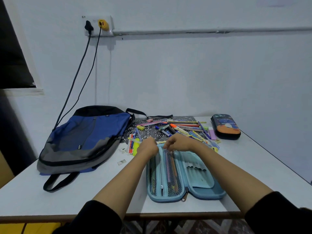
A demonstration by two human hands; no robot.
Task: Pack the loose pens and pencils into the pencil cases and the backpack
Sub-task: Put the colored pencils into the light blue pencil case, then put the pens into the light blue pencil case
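A light blue pencil case (199,176) lies open on the table in front of me, its left half covered by a mesh pocket with several pens inside. My left hand (147,146) holds the far edge of the mesh pocket. My right hand (179,142) pinches the top of a pink pencil (167,166) that runs down inside the pocket. Loose pens and pencils (179,128) lie scattered beyond my hands. A dark pencil case (225,126) lies shut at the far right. The blue and grey backpack (84,141) lies flat at the left.
A patterned mat (152,132) lies under the loose stationery. Erasers, a ruler and a yellow highlighter lie near my left hand. Two cables hang from a wall socket (98,26) down behind the backpack. The white table (67,196) ends at its front edge near me.
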